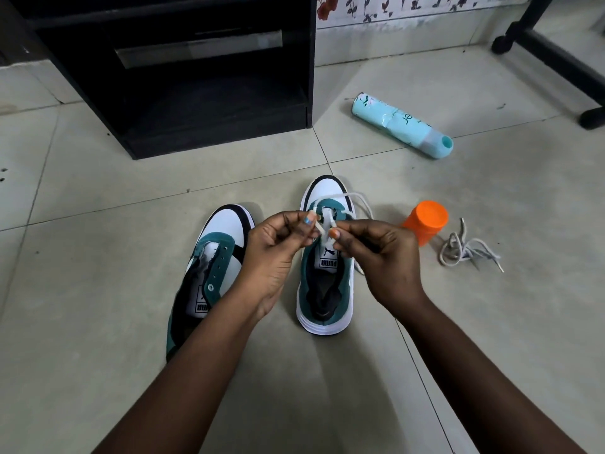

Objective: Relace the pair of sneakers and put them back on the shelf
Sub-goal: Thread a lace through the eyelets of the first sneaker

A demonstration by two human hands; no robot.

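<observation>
While both hands, left [278,253] & right [383,257], pinch the lace [327,224] on the sneaker [324,290] at 12, I reckon lacing's barely begun; next: cross ends thru the next eyelets.

I see both bare forearms reaching forward, converging at centre. Left hand [275,253] palm turned inward, fingers curled, thumb and forefinger pinching. Right hand [379,253] back up, fingers curled, also pinching. Fingertips nearly meeting.
</observation>
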